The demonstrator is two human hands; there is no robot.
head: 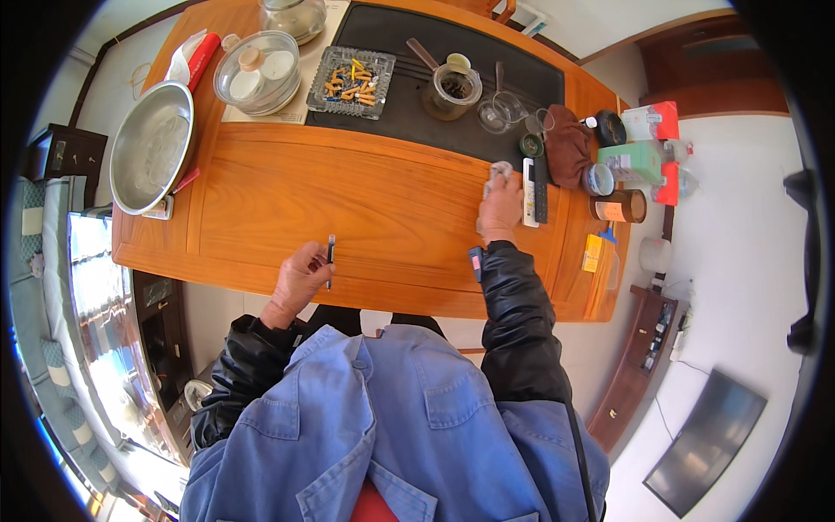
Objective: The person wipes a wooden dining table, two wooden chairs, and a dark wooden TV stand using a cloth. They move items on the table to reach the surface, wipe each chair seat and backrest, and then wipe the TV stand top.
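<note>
Between the fingers and thumb of my left hand (pixel 301 280) is a dark pen (pixel 331 261), held upright in the picture over the table's near edge. My right hand (pixel 501 207) presses a crumpled greyish cloth (pixel 498 173) against the wooden table (pixel 339 189), at the front edge of the black tea tray (pixel 417 134). Just right of that hand lie a white remote control (pixel 530 192) and a black one (pixel 541 196), side by side. A small dark device (pixel 477 263) with a pink label is by my right wrist.
On the left stand a steel basin (pixel 140 176) and a lidded glass pot (pixel 254 75). A glass ashtray (pixel 351 81) full of cigarette butts, a glass tea jar (pixel 451 91) and a glass pitcher (pixel 501 112) line the back. A brown towel (pixel 566 147), cup (pixel 599 179) and boxes (pixel 629 162) crowd the right.
</note>
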